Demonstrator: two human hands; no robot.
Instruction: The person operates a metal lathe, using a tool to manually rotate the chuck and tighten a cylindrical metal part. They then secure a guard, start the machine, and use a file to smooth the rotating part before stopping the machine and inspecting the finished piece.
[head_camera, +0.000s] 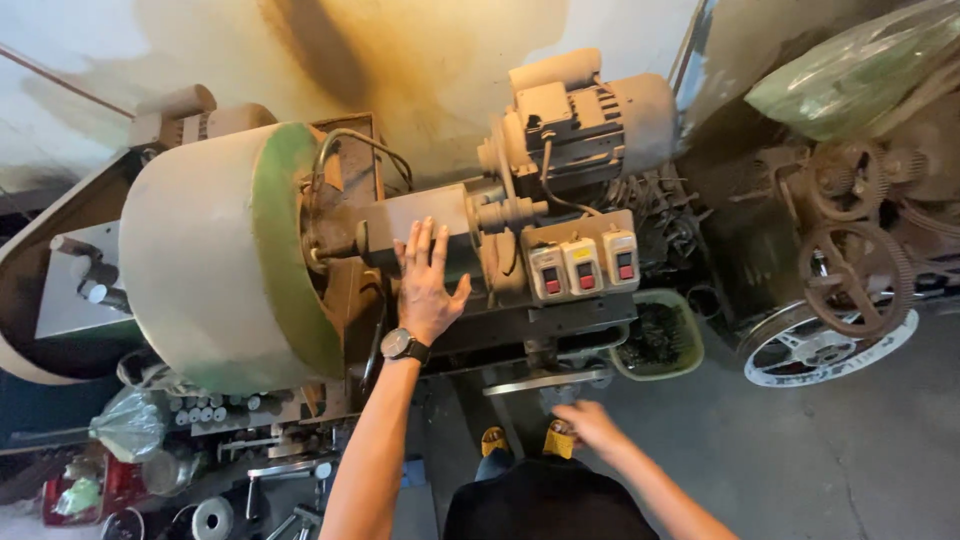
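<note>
We see a cream drum (215, 255) with a green band, three pale switches (585, 268) with red and black buttons, a beige motor (590, 120), a green tub (660, 345), rusty brown gears (850, 270), yellow sandals (527, 440) and a dark watch (403, 346).

Drum (215, 255) sat left of shaft housing (430, 215); motor (585, 115) behind switch box (583, 265); bin (660, 335) on floor (800, 440) below, wheel (825, 340) further right.

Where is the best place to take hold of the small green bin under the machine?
Probably the green bin by its bare right rim, coming from above on the floor side. Its top is open and full of dark scrap, and the machine frame crowds its left and rear edges.
</note>
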